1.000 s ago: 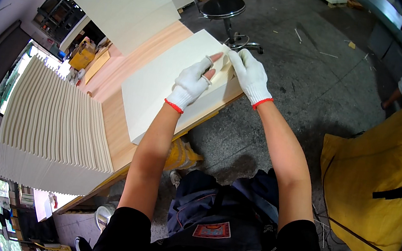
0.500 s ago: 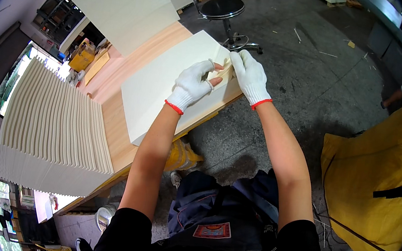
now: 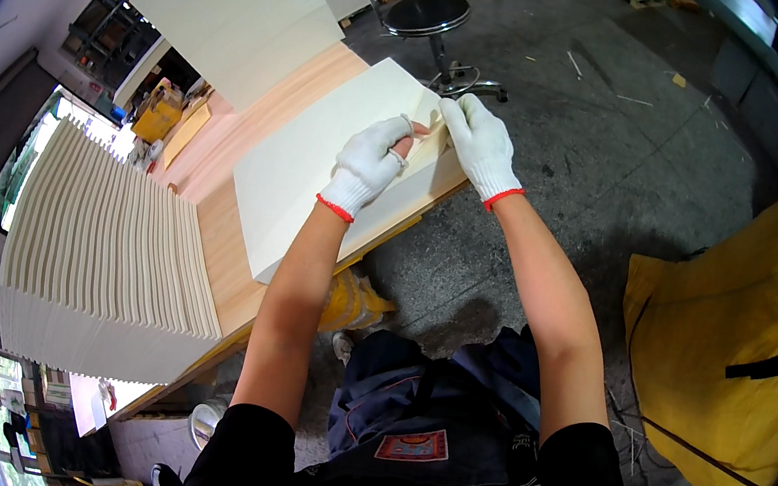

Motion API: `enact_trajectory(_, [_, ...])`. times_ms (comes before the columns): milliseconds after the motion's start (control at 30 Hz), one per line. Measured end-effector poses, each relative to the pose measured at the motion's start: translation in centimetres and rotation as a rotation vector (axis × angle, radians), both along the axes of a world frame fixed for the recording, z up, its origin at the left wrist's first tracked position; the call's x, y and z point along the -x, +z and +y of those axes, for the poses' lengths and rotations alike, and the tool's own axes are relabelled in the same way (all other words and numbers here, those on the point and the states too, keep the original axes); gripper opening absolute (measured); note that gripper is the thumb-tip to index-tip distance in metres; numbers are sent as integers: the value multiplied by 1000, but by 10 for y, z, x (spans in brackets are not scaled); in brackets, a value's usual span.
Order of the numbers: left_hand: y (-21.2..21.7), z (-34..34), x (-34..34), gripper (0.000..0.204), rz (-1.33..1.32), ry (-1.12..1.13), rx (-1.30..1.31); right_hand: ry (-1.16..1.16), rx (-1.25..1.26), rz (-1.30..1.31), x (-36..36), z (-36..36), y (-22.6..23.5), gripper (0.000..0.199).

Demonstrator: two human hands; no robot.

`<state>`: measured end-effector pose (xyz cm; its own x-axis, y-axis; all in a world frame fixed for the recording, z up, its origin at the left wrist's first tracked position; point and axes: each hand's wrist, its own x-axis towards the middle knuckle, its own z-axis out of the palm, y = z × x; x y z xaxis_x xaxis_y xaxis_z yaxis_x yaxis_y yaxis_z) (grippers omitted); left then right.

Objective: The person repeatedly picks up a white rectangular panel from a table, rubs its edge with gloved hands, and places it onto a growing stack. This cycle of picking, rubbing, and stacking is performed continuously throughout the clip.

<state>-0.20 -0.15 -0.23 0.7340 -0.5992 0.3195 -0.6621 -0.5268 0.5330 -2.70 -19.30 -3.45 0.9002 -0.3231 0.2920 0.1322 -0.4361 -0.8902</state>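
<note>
I've left hand [image 3: 370, 163] over white slab [image 3: 303, 155], right hand [image 3: 481, 148] at its upper-centre corner, probably bracing; can't tell either grip.

Looks like a workshop or small factory. Has a dark, stained floor [image 3: 574, 159] strewn with thin scraps, and a long wooden bench [image 3: 222, 244] bearing a thick white panel [image 3: 297, 159] and a tall stack of pale, like-shaped boards [image 3: 106, 252]. Also holds a plain black swivel chair [image 3: 427, 15], heavy yellow sheeting [image 3: 695, 358] and, farther off, a low pallet [image 3: 646, 2].
</note>
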Motion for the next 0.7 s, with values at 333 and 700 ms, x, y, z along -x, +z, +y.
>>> enact_trajectory(333, [4,-7,7,31,45,71,-8,19,-12,-9,3,-1,1,49])
enact_trajectory(700, [2,-7,6,31,-75,54,-96,4,-29,-40,-2,0,-8,47])
